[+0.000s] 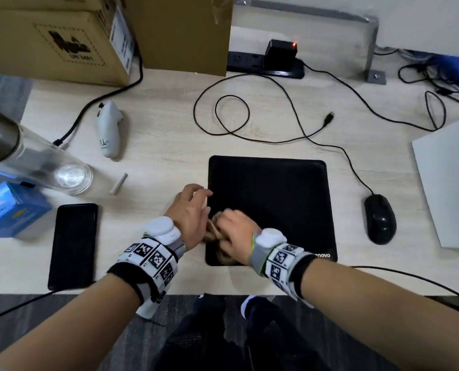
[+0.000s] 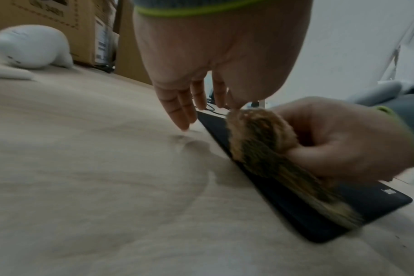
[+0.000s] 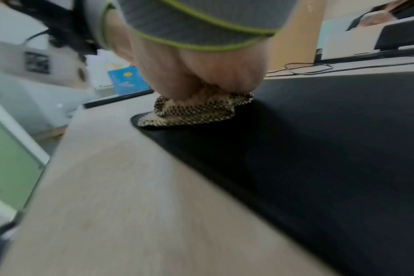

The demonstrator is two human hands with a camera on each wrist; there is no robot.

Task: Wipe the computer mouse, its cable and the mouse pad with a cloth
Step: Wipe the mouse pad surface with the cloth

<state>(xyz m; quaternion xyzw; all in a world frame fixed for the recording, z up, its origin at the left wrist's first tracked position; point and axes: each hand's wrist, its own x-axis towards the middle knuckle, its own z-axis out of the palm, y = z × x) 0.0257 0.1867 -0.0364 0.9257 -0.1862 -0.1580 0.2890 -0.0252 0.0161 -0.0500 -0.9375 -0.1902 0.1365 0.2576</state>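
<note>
A black mouse pad [image 1: 271, 199] lies on the pale wooden desk. My right hand [image 1: 235, 231] grips a bunched brown checked cloth [image 2: 260, 142] and presses it on the pad's near left corner [image 3: 196, 112]. My left hand [image 1: 193, 204] sits just left of the pad [image 2: 343, 214], fingers [image 2: 180, 110] straight and pointing down at the desk by the pad's left edge, holding nothing. The black mouse [image 1: 380, 218] rests on the desk right of the pad. Its cable [image 1: 249, 113] loops across the desk behind, ending in a loose USB plug [image 1: 329, 118].
A black phone [image 1: 73, 245] lies left of my left arm. Further left are a glass bottle [image 1: 35, 162] and a blue box [image 1: 11, 210]. A white controller [image 1: 108, 129], cardboard boxes [image 1: 62, 36] and a power strip [image 1: 265, 65] are behind. A grey panel [image 1: 450, 183] sits right.
</note>
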